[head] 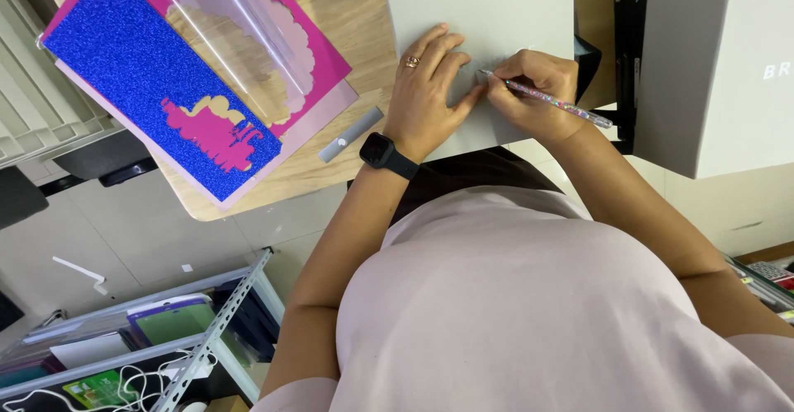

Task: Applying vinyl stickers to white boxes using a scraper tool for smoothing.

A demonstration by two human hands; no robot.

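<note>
My left hand (428,89) lies flat, fingers spread, on a light grey sheet of card (484,7) on the wooden table (347,23); it wears a ring and a black wristwatch (382,152). My right hand (536,89) grips a clear pen (556,103) filled with coloured beads, its tip touching the card just beside my left fingers. Both hands sit close together near the card's near edge.
A stack of craft sheets lies at the left: blue glitter sheet (149,73) with a cut-out, pink sheet (310,44), clear plastic (223,7). A small grey bar (351,134) lies near my left wrist. A grey box (715,64) stands right. Metal shelving (207,337) sits below.
</note>
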